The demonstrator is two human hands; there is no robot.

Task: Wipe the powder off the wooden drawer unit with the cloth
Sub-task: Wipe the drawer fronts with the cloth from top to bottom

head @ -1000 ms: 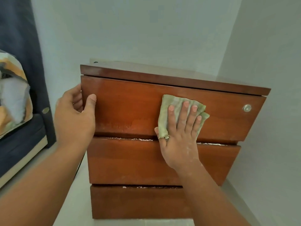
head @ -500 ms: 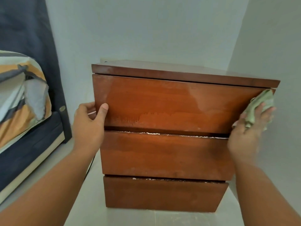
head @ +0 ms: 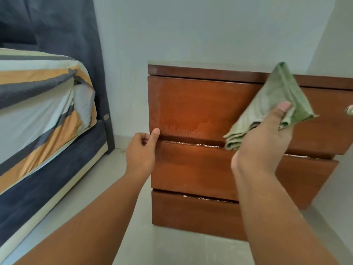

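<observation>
The wooden drawer unit (head: 191, 104) has three drawer fronts and stands against the pale wall. White powder (head: 194, 144) lies along the gap under the top drawer, and more sits in the gap above the bottom drawer. My right hand (head: 267, 134) holds the green cloth (head: 273, 98) up in the air, in front of the top drawer and off the wood. My left hand (head: 142, 150) rests at the unit's left edge, thumb at the bottom corner of the top drawer, with nothing in it.
A bed (head: 44, 104) with striped sheets and a dark blue base stands to the left, with a dark headboard (head: 63, 25) behind it. A metal knob (head: 349, 109) shows at the right edge. Pale floor tiles (head: 172, 245) lie in front.
My right hand has lifted the cloth off the drawer's right end and raised it in front of the top drawer. My left hand slid down the left edge. The view swung left.
</observation>
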